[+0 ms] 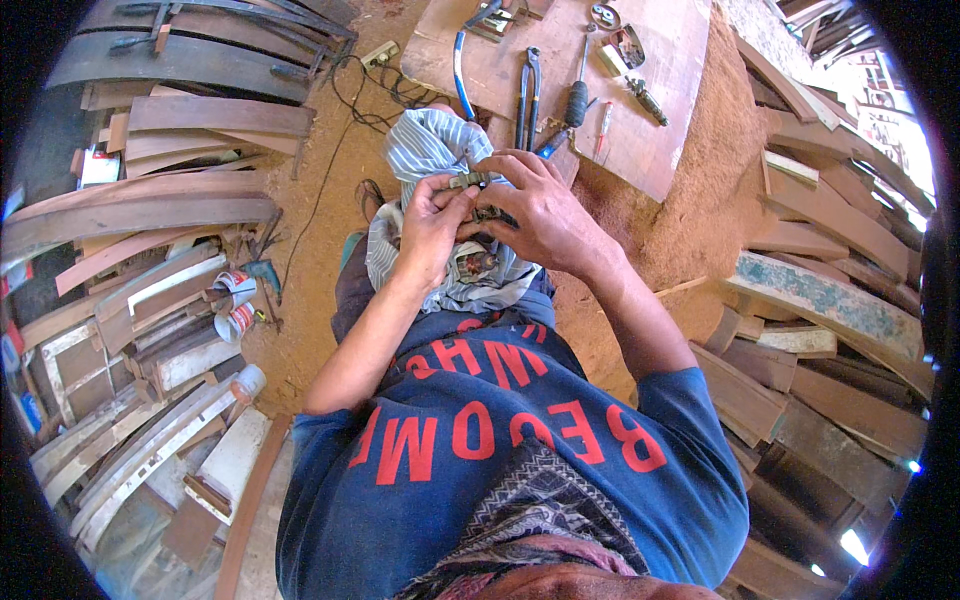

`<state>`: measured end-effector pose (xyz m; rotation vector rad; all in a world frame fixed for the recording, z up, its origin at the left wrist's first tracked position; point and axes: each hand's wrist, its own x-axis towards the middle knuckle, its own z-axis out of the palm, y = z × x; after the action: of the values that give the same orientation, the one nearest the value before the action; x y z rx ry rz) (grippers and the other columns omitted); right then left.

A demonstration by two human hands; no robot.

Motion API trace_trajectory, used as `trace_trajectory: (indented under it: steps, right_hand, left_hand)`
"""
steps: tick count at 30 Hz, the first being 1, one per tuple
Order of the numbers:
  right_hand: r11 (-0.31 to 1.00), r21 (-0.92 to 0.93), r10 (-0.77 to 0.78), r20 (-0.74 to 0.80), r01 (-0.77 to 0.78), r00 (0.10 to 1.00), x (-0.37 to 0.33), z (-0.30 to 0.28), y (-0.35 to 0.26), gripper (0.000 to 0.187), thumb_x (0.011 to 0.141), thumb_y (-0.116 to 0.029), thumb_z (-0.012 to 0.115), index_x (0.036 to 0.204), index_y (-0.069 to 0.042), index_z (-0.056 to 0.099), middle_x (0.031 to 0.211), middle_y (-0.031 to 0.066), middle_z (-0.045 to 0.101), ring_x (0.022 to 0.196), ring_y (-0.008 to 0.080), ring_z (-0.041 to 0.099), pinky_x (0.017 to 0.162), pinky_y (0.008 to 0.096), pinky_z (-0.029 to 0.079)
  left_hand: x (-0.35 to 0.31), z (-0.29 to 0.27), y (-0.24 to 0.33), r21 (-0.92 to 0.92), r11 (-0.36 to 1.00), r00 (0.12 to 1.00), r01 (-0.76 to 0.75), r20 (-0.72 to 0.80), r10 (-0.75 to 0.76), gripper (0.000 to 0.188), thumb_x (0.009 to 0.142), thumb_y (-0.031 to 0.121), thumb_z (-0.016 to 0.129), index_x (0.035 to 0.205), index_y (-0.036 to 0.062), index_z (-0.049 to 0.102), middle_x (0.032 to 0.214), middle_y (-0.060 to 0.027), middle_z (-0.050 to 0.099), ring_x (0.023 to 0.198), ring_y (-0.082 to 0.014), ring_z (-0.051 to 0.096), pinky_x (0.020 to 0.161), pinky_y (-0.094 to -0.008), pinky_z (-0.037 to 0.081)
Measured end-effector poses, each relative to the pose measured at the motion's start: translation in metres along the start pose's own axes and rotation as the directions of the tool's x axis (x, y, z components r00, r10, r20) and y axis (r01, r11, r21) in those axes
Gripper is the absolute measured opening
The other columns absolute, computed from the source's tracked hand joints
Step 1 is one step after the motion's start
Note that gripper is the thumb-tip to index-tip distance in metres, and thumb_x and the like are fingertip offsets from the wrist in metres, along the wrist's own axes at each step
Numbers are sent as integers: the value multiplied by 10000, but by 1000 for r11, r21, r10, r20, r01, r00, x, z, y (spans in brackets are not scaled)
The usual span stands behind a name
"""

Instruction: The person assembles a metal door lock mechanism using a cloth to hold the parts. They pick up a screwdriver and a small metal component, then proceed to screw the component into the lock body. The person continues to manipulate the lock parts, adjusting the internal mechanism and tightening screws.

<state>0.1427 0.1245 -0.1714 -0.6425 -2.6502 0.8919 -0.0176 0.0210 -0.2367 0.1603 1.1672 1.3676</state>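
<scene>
Above my lap, my left hand point(432, 225) pinches a small greenish-grey metal part point(466, 180) between thumb and fingers. My right hand point(545, 205) meets it from the right, its fingers bent over the part's end and around a dark piece point(490, 214) that they mostly hide. I cannot make out the exact kind of either piece. Under both hands a striped blue-and-white cloth point(430, 140) lies bunched across my lap. On the cloth, just below my hands, rests a rounded reddish-brown and metal part point(477, 264), which looks like a motor piece.
Ahead lies a wooden board point(655, 150) with pincers point(530, 85), a black-handled screwdriver point(577, 103), a slim screwdriver point(604, 122), a tin point(626, 48) and a dark metal tool part point(648, 100). Sawdust point(695, 200), stacked planks point(820, 200) and a socket block point(380, 54) with cords surround me.
</scene>
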Motion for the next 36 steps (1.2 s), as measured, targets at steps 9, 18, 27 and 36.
trace_trajectory:
  steps: [9, 18, 27, 36]
  right_hand:
    - [998, -54, 3, -75, -7, 997, -7, 19, 2, 300, 804, -157, 738, 1073, -32, 694, 1328, 111, 601, 1296, 350, 511, 1094, 511, 404]
    - [894, 331, 375, -181, -303, 909, -20, 36, 0, 219, 772, -81, 769, 967, -44, 678, 1333, 157, 587, 1316, 384, 475, 1103, 482, 402]
    - [497, 748, 596, 76, -441, 799, -19, 17, 14, 148, 869, -60, 750, 982, -21, 664, 1147, 87, 653, 1035, 243, 641, 873, 376, 527]
    - [580, 635, 505, 212, -510, 837, -14, 32, 47, 399, 911, -334, 750, 1070, 28, 691, 1032, 149, 713, 984, 200, 655, 839, 377, 531]
  left_hand:
    - [1, 2, 2, 11, 1000, 998, 10, -55, -9, 348, 973, 95, 724, 1211, 31, 479, 989, -79, 687, 829, -122, 682, 689, -293, 634]
    - [2, 1, -1, 31, 999, 999, -15, -48, 17, 453, 960, 82, 726, 1324, 37, 460, 1120, -86, 674, 988, -179, 696, 815, -337, 635]
    - [5, -3, -3, 25, 1000, 996, -2, -84, 4, 368, 932, 9, 733, 1234, 56, 528, 1062, -55, 671, 928, -135, 684, 789, -281, 614]
    - [2, -4, -2, 117, 993, 998, -18, 60, 11, 263, 997, 93, 675, 1232, 97, 557, 1152, -18, 658, 1050, -123, 648, 859, -312, 581]
